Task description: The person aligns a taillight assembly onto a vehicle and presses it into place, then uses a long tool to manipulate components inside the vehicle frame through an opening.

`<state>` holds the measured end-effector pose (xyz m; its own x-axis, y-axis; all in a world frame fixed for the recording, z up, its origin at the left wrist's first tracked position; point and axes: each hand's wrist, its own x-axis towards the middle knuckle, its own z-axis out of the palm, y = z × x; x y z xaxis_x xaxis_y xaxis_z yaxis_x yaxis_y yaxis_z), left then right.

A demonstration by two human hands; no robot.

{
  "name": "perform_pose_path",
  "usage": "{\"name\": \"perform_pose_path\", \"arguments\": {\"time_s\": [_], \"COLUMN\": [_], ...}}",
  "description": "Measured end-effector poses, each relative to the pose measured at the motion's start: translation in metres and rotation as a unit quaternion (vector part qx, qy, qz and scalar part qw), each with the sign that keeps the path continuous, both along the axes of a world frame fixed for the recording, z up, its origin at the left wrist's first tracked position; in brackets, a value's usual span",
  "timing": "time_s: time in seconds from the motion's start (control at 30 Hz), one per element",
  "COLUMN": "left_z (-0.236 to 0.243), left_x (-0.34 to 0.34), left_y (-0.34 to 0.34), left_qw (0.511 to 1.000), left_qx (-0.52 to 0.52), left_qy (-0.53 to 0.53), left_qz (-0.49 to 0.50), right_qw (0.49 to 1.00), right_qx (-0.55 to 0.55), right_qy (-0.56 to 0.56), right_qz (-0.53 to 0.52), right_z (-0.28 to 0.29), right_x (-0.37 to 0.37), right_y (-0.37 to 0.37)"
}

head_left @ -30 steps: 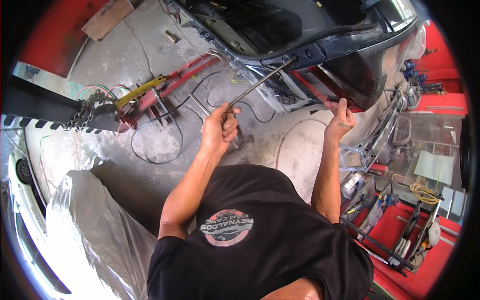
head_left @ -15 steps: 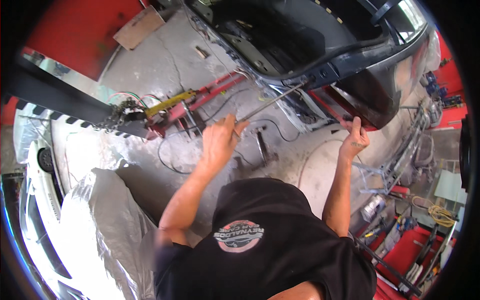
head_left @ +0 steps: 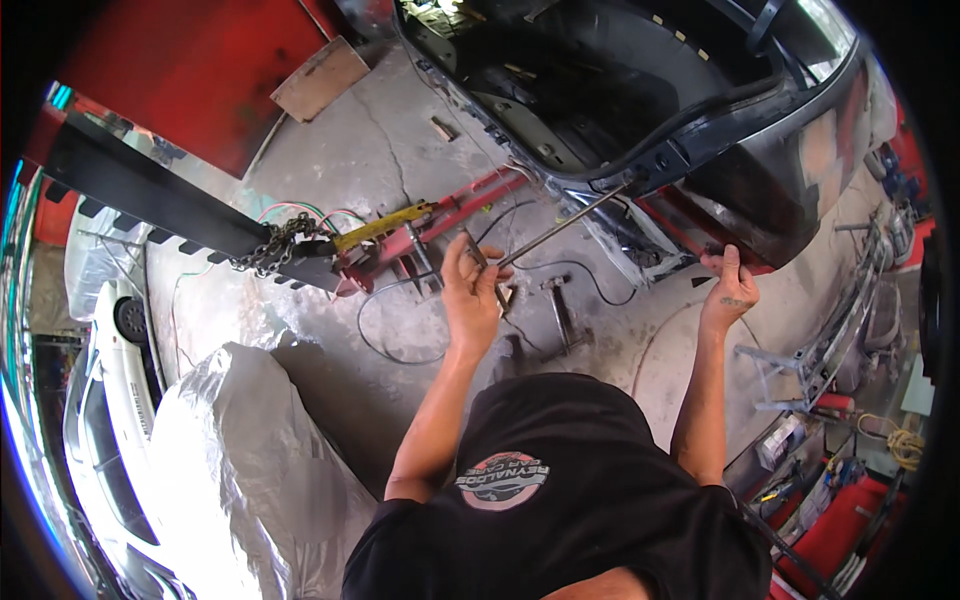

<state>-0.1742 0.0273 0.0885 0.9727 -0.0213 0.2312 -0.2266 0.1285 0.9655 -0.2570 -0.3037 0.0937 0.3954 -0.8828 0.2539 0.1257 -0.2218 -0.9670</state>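
Note:
My left hand is closed around the T-shaped handle of a long thin metal rod. The rod slants up to the right, and its far end meets the dark car body just below the open trunk. My right hand is at the lower edge of the glossy black and dark red rear corner panel. Its thumb points up and its fingers curl at that edge; the fingertips are partly hidden. Bare metal framework shows beside the panel, between my two hands.
On the floor lies a hammer-like tool beside a looping black cable. A dark post with a chain and a red and yellow pulling frame stand left. Silver sheeting is near left; a metal stand is right.
The view has shifted, so the scene sits lower and further right. My left hand has turned about the rod's handle, with its fingers now more raised. My right hand stays at the panel edge.

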Motion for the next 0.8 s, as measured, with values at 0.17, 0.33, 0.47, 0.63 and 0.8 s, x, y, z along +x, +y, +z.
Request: {"name": "perform_pose_path", "arguments": {"time_s": [0.17,0.33,0.47,0.63,0.8], "left_z": [-0.006,-0.001,0.005,-0.012,0.003], "left_x": [0.008,-0.001,-0.014,-0.020,-0.026], "left_y": [0.005,0.009,0.004,0.001,-0.008], "left_qw": [0.998,0.925,0.978,0.994,0.991], "left_qx": [-0.043,0.312,0.195,0.057,-0.069], "left_qy": [0.021,-0.161,0.005,-0.022,0.087], "left_qz": [0.035,0.146,0.079,0.090,0.074], "right_qw": [1.000,1.000,1.000,0.998,0.997], "right_qx": [0.014,0.009,0.025,0.044,0.046], "right_qy": [0.008,0.008,-0.014,-0.033,-0.053], "right_qz": [0.008,0.007,0.013,0.015,0.038], "right_z": [0.001,0.001,0.003,0.006,0.000], "right_x": [-0.004,-0.006,-0.004,-0.002,-0.007], "right_y": [-0.002,-0.004,-0.003,-0.002,-0.008]}}
